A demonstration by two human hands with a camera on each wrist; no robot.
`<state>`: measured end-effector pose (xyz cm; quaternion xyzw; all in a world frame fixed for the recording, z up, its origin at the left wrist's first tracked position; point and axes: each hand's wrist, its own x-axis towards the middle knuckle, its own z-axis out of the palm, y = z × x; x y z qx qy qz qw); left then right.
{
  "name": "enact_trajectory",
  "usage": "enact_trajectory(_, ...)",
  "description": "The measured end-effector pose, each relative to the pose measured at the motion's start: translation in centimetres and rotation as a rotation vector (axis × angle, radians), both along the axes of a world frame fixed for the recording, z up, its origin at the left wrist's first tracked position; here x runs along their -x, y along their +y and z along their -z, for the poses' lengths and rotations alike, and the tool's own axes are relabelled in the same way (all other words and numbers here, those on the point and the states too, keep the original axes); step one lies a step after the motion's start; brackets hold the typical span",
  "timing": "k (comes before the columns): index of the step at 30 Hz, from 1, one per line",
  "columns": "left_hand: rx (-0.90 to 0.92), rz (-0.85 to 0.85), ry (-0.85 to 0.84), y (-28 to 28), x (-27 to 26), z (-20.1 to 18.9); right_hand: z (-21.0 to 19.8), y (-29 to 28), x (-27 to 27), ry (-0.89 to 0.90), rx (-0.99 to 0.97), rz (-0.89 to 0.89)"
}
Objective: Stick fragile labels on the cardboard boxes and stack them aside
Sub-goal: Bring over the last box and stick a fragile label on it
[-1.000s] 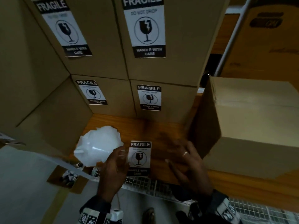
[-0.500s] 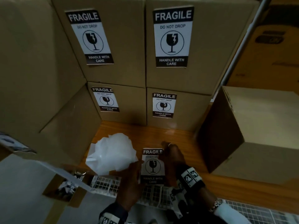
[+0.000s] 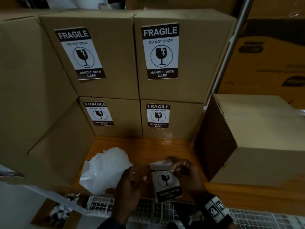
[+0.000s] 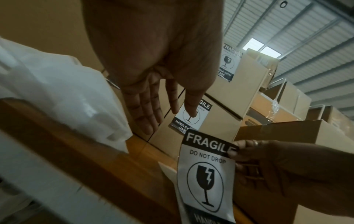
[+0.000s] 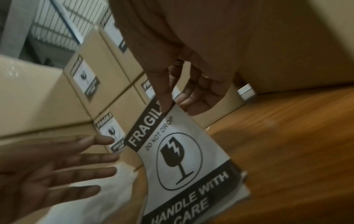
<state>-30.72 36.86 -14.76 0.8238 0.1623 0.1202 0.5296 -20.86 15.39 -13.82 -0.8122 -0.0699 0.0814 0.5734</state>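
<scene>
A black-and-white FRAGILE label (image 3: 166, 184) stands on the wooden table (image 3: 165, 146) near its front edge, its top part bent up. My right hand (image 3: 181, 169) pinches the label's (image 5: 182, 154) top corner between thumb and forefinger (image 5: 164, 97). My left hand (image 3: 132, 177) hovers just left of the label with fingers (image 4: 145, 109) straight and spread, holding nothing. A plain unlabelled cardboard box (image 3: 257, 139) stands right of my hands. Several labelled boxes (image 3: 165, 55) are stacked two high at the back.
Crumpled white backing sheets (image 3: 105, 171) lie on the table left of the label. More cardboard boxes (image 3: 33, 90) wall off the left side. A small open carton with scraps (image 3: 56, 212) and a wire mesh shelf (image 3: 148, 210) sit below the table edge.
My left hand has let go of the label and spread open beside it. My right hand has taken the label's top corner and bent it up.
</scene>
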Motion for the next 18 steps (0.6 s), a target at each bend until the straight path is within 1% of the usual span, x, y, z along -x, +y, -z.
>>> enact_trajectory(1, -0.007, 0.021, -0.006, -0.2, -0.6, -0.5, -0.4, -0.6, 0.2, 0.013, -0.059, -0.006)
enact_trajectory(3, -0.013, 0.106, -0.020, -0.8, -1.7, -1.6, -1.1, -1.9, 0.7, 0.018, -0.086, -0.018)
enact_trajectory(6, -0.042, 0.182, -0.001, -1.6, -2.9, -1.8, -2.0, -3.7, 1.5, 0.054, -0.155, -0.034)
enact_trajectory(10, -0.047, 0.310, 0.145, -3.0, -3.4, 0.3, -3.7, -5.4, 3.2, 0.056, -0.262, 0.030)
enact_trajectory(13, 0.091, 0.365, 0.261, -4.5, -2.9, 0.9, -4.0, -6.6, 4.1, 0.070, -0.308, 0.048)
enact_trajectory(15, 0.105, 0.419, 0.325, -5.2, -2.3, 0.8, -4.0, -7.3, 4.6, 0.089, -0.317, 0.045)
enact_trajectory(17, 0.184, 0.426, 0.318, -5.7, -2.2, 0.8, -3.9, -8.0, 4.9, 0.101, -0.335, 0.053)
enact_trajectory(18, 0.253, 0.421, 0.311, -5.8, -2.2, 0.8, -3.8, -8.3, 5.0, 0.097, -0.348, 0.059)
